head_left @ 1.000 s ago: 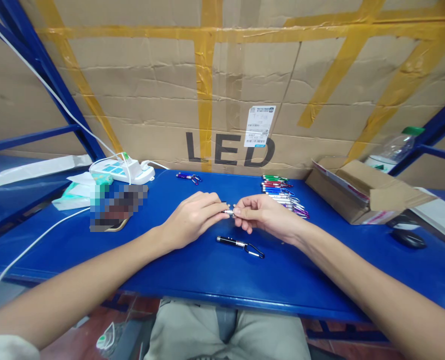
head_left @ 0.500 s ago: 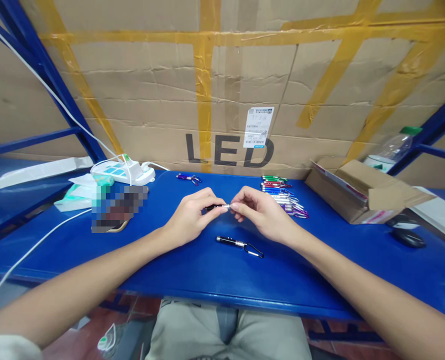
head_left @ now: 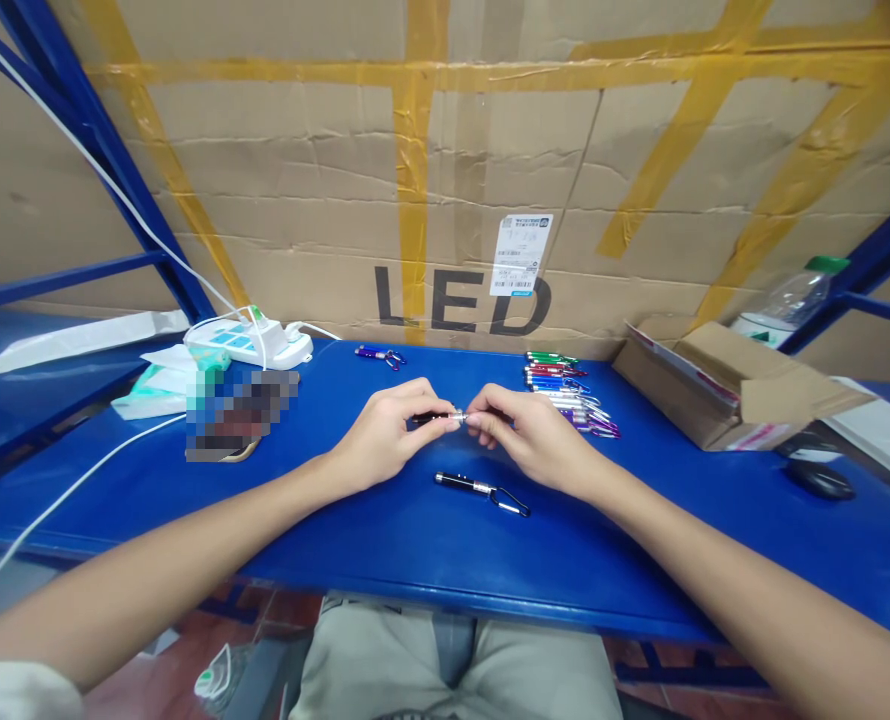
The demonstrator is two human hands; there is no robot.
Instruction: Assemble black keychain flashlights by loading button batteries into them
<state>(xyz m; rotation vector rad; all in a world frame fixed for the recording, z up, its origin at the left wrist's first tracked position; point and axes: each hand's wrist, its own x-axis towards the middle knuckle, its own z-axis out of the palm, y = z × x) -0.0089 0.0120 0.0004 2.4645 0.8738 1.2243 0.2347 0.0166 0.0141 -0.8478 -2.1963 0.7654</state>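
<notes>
Looking over from here, I count one table [head_left: 340, 550] of blue, and on it one black tube [head_left: 460, 484] with a looped clip, one blue-violet tube [head_left: 374, 353] near the back edge, and one row of coloured tubes [head_left: 550, 382] to the right. That row runs green, red, blue, silver and purple, but the pieces overlap too closely for me to give a sure number. There is also one open carton [head_left: 745, 385], one dark mouse [head_left: 820, 479] beside it, one green-capped bottle [head_left: 786, 300] behind it, and one white power strip [head_left: 250, 343] at the left.

One more piece, the held tube [head_left: 439, 416], is up between the two hands, above the table and just beyond the black tube. It's dark with a silver end pointing right. The left hand [head_left: 385, 440] has its barrel pinched between thumb and fingers; the right hand [head_left: 535, 440] has its thumb and curled fingers closed on the silver end, so the hands nearly meet at the fingertips.

A second ago the left fingers covered most of that barrel, and now a dark stretch of it shows. The right fingers, which hung lower then, are tucked in now. The black tube and the row lie where they did.
</notes>
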